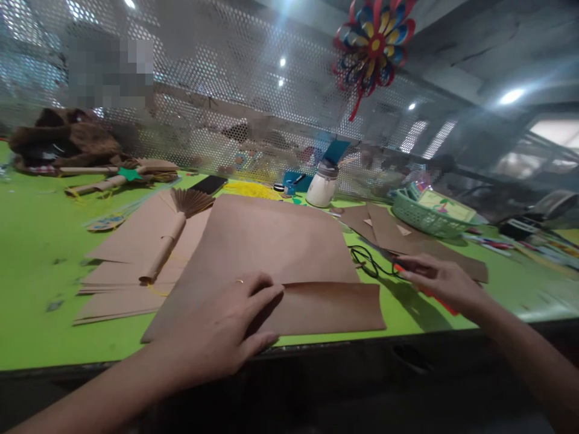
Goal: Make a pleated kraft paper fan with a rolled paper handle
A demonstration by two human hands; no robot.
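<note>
A large sheet of brown paper (275,235) lies before me at the table's front edge. Along its lower part, a strip (335,307) is parted from the sheet by a dark line, and its right end juts out past the sheet's side. My left hand (226,319) rests on the paper, fingers stretched and thumb apart, fingertips at the left end of that line. To the right of the sheet, my right hand (438,280) is closed around an orange tool (441,300) that looks like a utility knife. Most of it is hidden by the fingers, and its blade cannot be made out.
Brown sheets (122,271) are stacked on the left under a rolled paper piece with a pleated fan (169,241). Behind are a phone (209,184), a white jar (322,184) and a green basket (427,217). A black cord (368,262) and brown offcuts (416,244) lie right.
</note>
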